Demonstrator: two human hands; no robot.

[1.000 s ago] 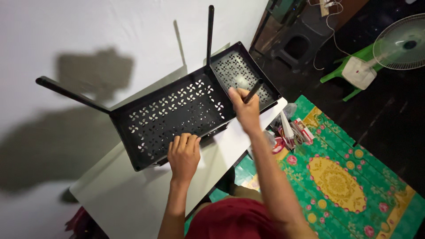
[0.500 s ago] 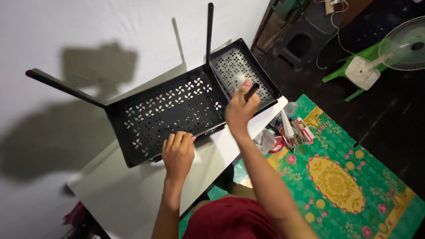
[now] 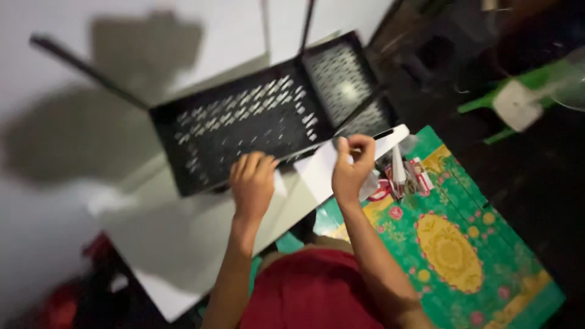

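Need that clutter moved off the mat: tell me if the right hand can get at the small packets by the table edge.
Probably yes: the right hand hovers just left of the small packets on the green mat, nothing between them, though blur hides detail.

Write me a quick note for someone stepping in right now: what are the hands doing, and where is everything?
Left hand: flat on the near edge of the black perforated metal panel, steadying it on the white board.
Right hand: raised beside the panel's right end, fingers pinched together; the blur hides whether it holds anything.
Done: panel lies on the board.
Left: cannot tell from this view.
Small packets lie on the green patterned mat.
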